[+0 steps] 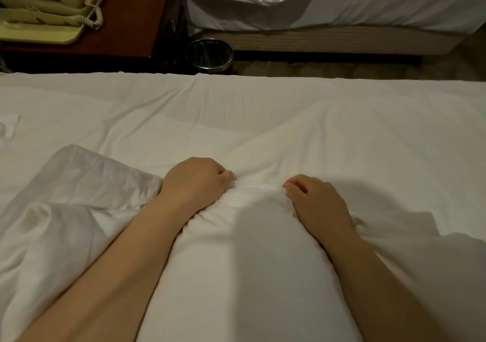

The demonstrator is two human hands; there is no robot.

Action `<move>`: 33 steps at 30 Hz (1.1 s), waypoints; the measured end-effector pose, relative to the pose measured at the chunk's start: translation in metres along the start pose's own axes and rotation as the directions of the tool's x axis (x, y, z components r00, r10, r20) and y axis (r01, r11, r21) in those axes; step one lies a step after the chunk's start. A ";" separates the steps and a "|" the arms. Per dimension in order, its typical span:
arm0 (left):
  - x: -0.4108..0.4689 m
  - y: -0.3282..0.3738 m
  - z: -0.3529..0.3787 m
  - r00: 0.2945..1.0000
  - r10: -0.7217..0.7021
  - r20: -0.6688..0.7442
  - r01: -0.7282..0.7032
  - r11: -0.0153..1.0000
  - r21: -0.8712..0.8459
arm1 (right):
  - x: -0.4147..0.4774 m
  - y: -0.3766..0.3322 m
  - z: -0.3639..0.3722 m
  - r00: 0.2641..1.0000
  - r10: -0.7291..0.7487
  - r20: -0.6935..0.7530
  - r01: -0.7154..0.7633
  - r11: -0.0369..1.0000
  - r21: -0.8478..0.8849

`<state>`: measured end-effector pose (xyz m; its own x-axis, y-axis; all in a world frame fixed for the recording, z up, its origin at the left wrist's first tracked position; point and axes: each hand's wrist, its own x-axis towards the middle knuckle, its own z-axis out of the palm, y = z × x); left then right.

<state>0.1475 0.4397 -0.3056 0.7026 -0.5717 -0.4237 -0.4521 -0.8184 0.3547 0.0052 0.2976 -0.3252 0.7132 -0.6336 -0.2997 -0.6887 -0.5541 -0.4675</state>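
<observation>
Left hand [196, 181] and right hand [313, 199] each grip white duvet [249, 249]; nightstand [126, 26], bin [209, 55] beyond.

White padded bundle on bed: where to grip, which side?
Grip the bundle at its far edge, reaching from the near side: left hand and right hand each pinch bunched fabric at a corner there; the rounded middle gives no fold.
</observation>
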 end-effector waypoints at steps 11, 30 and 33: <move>0.000 0.000 0.005 0.975 -0.043 0.216 0.010 0.988 0.154 | -0.003 -0.004 -0.003 0.989 0.060 0.132 -0.056 0.998 -0.032; -0.026 0.009 -0.009 0.991 0.113 -0.076 -0.104 0.989 0.108 | -0.034 -0.012 -0.024 0.995 -0.067 -0.073 0.068 0.998 0.009; -0.028 0.007 -0.005 0.980 0.130 -0.148 -0.117 0.988 0.098 | -0.038 -0.012 -0.023 0.994 -0.063 -0.094 0.067 0.997 0.040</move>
<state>0.1274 0.4505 -0.2871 0.7114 -0.6585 -0.2455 -0.5824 -0.7479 0.3186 -0.0163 0.3156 -0.2892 0.7399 -0.6453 -0.1899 -0.6334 -0.5733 -0.5198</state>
